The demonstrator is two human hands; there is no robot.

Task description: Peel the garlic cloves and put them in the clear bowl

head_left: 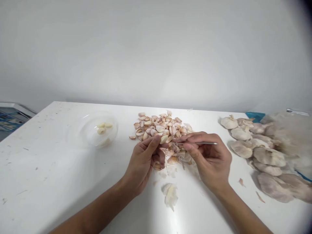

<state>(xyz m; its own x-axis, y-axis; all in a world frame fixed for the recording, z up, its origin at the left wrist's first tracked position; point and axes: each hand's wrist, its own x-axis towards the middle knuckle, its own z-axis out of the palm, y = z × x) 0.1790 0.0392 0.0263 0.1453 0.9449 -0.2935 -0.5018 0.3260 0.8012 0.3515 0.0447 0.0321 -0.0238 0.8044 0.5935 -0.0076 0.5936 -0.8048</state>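
My left hand [146,157] pinches a pale garlic clove [163,139] between thumb and fingers. Close by on the right, my right hand [211,159] grips thin metal tweezers [204,143], whose tips point left toward that clove. Beneath and behind both hands spreads a pile of unpeeled garlic cloves [159,125] with pinkish-brown skins. A clear plate [84,130] to the left holds several peeled cloves [101,130].
Whole garlic bulbs [269,157] lie at the right beside a clear plastic bag [299,133]. Papery garlic skin [170,195] rests in front of my hands, with small scraps around it. The white table [60,182] meets a pale wall behind.
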